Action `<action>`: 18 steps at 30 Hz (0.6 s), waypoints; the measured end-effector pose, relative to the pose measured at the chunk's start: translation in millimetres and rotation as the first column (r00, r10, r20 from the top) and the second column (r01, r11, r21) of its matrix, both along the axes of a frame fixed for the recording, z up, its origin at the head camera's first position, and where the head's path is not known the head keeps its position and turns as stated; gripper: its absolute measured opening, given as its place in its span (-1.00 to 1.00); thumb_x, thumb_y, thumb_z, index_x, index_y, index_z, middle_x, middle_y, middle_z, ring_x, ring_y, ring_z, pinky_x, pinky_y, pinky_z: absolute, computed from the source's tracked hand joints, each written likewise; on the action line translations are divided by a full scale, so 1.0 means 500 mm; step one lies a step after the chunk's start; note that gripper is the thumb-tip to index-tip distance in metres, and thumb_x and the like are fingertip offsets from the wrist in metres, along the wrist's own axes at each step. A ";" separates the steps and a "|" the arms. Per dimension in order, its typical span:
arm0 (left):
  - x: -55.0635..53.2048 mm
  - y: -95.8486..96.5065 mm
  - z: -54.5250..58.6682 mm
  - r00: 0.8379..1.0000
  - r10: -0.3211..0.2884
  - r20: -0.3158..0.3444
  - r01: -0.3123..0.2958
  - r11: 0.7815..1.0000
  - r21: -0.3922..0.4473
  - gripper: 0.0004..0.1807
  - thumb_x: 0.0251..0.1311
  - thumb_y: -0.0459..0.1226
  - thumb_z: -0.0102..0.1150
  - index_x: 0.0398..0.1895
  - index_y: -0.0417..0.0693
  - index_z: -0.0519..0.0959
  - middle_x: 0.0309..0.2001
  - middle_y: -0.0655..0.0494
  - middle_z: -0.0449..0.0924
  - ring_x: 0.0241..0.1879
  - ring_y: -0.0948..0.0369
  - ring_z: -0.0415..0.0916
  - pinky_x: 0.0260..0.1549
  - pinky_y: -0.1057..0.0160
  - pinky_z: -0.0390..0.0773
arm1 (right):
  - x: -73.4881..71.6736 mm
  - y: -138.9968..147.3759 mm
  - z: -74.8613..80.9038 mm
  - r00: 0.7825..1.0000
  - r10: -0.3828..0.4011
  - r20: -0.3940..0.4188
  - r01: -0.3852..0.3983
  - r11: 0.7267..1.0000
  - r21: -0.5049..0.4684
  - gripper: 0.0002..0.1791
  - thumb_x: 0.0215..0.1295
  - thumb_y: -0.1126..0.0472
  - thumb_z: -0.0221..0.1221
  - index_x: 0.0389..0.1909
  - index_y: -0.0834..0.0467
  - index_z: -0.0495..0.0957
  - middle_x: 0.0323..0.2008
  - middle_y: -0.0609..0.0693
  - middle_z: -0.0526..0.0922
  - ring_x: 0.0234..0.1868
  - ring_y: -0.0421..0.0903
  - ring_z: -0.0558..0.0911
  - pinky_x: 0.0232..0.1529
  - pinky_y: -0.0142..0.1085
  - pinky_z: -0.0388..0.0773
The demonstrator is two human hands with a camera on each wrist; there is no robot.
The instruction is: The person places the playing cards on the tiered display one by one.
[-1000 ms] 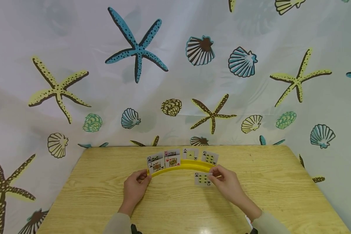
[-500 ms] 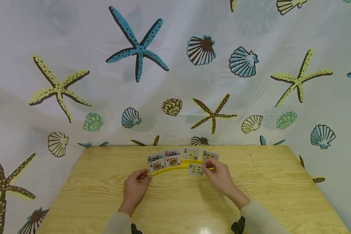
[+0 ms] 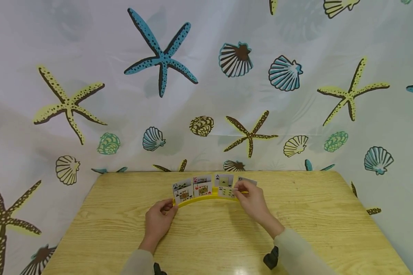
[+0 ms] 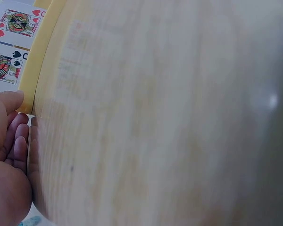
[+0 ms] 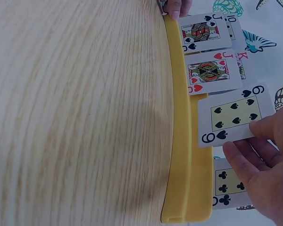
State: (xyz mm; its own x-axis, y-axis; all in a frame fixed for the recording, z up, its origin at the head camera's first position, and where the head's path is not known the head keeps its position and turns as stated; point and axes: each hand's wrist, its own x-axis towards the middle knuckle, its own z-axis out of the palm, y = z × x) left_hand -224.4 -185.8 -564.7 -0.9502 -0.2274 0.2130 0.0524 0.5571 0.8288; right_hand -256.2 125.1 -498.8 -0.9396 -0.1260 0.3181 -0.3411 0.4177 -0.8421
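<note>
My left hand grips the left end of a curved yellow card holder between thumb and fingers. With thumb and fingers, my right hand pinches the right edge of a six of spades. That card is at the holder's front, overlapping the lower part of an ace; whether its bottom edge sits in the groove I cannot tell. A jack of spades and a jack of hearts stand in the front row. Behind the right hand, a six of clubs is partly hidden.
Behind the jacks stand a ten and a red king. The holder rests on a wooden table. A cloth printed with starfish and shells hangs at the table's back and sides.
My right hand has carried the six of spades left and away from me, from in front of the holder's right end to in front of the ace. The left hand stays in place.
</note>
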 end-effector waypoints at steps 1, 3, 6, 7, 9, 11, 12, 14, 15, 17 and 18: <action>0.000 0.000 0.000 1.000 0.001 0.002 -0.001 1.000 0.002 -0.66 0.35 -0.30 0.40 0.14 -0.25 0.72 -0.07 -0.12 0.78 -0.11 0.04 0.70 -0.10 0.23 0.62 | -0.002 -0.001 -0.001 1.000 0.002 0.000 -0.002 1.000 0.001 -0.93 0.41 0.40 0.31 -0.17 0.21 0.66 -0.15 0.10 0.75 -0.03 0.06 0.76 -0.07 -0.25 0.76; 0.001 0.000 0.001 1.000 0.000 0.005 0.000 1.000 0.001 -0.65 0.35 -0.29 0.40 0.14 -0.25 0.72 -0.07 -0.12 0.78 -0.10 0.03 0.70 -0.10 0.22 0.62 | -0.005 -0.003 -0.003 1.000 0.007 -0.004 -0.007 1.000 0.013 -0.95 0.43 0.39 0.30 -0.16 0.22 0.66 -0.15 0.09 0.75 -0.04 0.05 0.76 -0.07 -0.25 0.76; 0.002 -0.001 0.000 1.000 -0.003 0.006 0.003 1.000 0.000 -0.65 0.36 -0.28 0.39 0.14 -0.25 0.72 -0.07 -0.12 0.77 -0.11 0.03 0.69 -0.10 0.22 0.63 | -0.010 -0.005 -0.006 1.000 0.012 -0.010 -0.011 1.000 0.026 -0.96 0.45 0.38 0.28 -0.15 0.26 0.65 -0.15 0.10 0.75 -0.04 0.06 0.75 -0.07 -0.23 0.76; 0.002 -0.001 0.000 1.000 -0.002 0.008 0.002 1.000 0.001 -0.65 0.36 -0.28 0.39 0.14 -0.25 0.72 -0.07 -0.11 0.77 -0.11 0.04 0.69 -0.10 0.22 0.62 | -0.011 -0.006 -0.006 1.000 0.009 -0.007 -0.009 1.000 0.027 -0.96 0.45 0.37 0.28 -0.15 0.27 0.65 -0.16 0.10 0.75 -0.04 0.06 0.75 -0.07 -0.23 0.76; 0.002 -0.001 -0.001 1.000 -0.002 0.008 0.002 1.000 0.000 -0.65 0.36 -0.28 0.40 0.14 -0.24 0.72 -0.08 -0.11 0.77 -0.11 0.04 0.69 -0.10 0.22 0.62 | -0.013 -0.008 -0.007 1.000 0.000 -0.003 0.000 1.000 0.029 -0.94 0.45 0.36 0.29 -0.15 0.28 0.65 -0.16 0.10 0.75 -0.05 0.05 0.75 -0.07 -0.21 0.76; 0.002 0.000 -0.001 1.000 0.001 0.006 -0.001 1.000 -0.001 -0.66 0.36 -0.28 0.40 0.14 -0.24 0.72 -0.09 -0.09 0.78 -0.12 0.06 0.69 -0.11 0.23 0.63 | -0.016 -0.011 -0.009 1.000 -0.010 -0.001 0.010 1.000 0.029 -0.95 0.44 0.36 0.30 -0.17 0.28 0.64 -0.17 0.11 0.75 -0.05 0.06 0.75 -0.07 -0.20 0.77; 0.003 0.000 -0.001 1.000 0.002 0.004 -0.002 1.000 -0.002 -0.66 0.36 -0.28 0.40 0.14 -0.23 0.72 -0.09 -0.08 0.78 -0.13 0.07 0.68 -0.12 0.24 0.63 | -0.018 -0.012 -0.010 1.000 -0.015 -0.002 0.015 0.999 0.031 -0.95 0.44 0.36 0.30 -0.18 0.27 0.64 -0.17 0.12 0.75 -0.06 0.06 0.75 -0.07 -0.19 0.77; 0.002 0.000 -0.002 1.000 0.005 -0.001 -0.005 1.000 -0.006 -0.66 0.35 -0.27 0.41 0.13 -0.23 0.73 -0.10 -0.08 0.78 -0.14 0.07 0.69 -0.13 0.25 0.63 | -0.021 -0.015 -0.011 1.000 -0.020 -0.002 0.021 0.999 0.025 -0.96 0.41 0.38 0.32 -0.20 0.25 0.64 -0.18 0.11 0.75 -0.07 0.05 0.75 -0.07 -0.18 0.77; 0.002 0.000 -0.002 1.000 0.007 -0.001 -0.007 1.000 -0.007 -0.66 0.35 -0.27 0.41 0.13 -0.23 0.73 -0.10 -0.07 0.78 -0.14 0.08 0.68 -0.13 0.25 0.63 | -0.023 -0.016 -0.012 1.000 -0.020 -0.005 0.020 0.999 0.026 -0.95 0.41 0.38 0.32 -0.20 0.25 0.63 -0.18 0.11 0.75 -0.07 0.05 0.75 -0.07 -0.18 0.77; 0.001 -0.001 -0.002 1.000 0.008 -0.002 -0.008 1.000 -0.008 -0.66 0.35 -0.27 0.41 0.13 -0.23 0.73 -0.10 -0.08 0.78 -0.14 0.07 0.69 -0.13 0.25 0.63 | -0.026 -0.018 -0.014 1.000 -0.016 -0.010 0.016 0.999 0.030 -0.95 0.41 0.38 0.32 -0.21 0.25 0.63 -0.18 0.12 0.74 -0.07 0.05 0.75 -0.06 -0.18 0.76; 0.000 -0.001 -0.002 1.000 0.008 -0.004 -0.008 1.000 -0.010 -0.66 0.35 -0.27 0.41 0.13 -0.23 0.73 -0.09 -0.09 0.78 -0.13 0.06 0.69 -0.13 0.24 0.63 | -0.027 -0.019 -0.014 1.000 -0.013 -0.010 0.013 0.999 0.031 -0.95 0.41 0.39 0.32 -0.20 0.25 0.63 -0.18 0.11 0.74 -0.07 0.04 0.75 -0.06 -0.18 0.76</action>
